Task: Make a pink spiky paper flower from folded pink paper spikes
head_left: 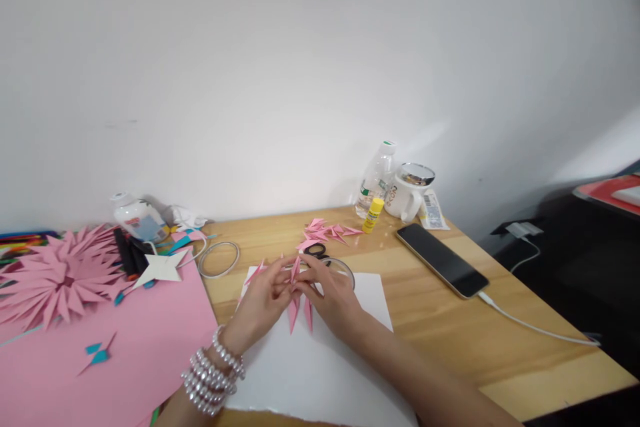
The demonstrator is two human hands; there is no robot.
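Observation:
My left hand and my right hand meet over a white sheet on the wooden desk. Together they pinch a cluster of pink folded paper spikes, whose points hang down between the fingers. The left wrist wears several pearl bracelets. Just behind the hands lie black-handled scissors and a pile of loose pink paper spikes.
A big pink paper flower and a pink sheet lie at the left, with a white paper star and black markers. A glue stick, white mug, water bottle and charging phone stand at the back right.

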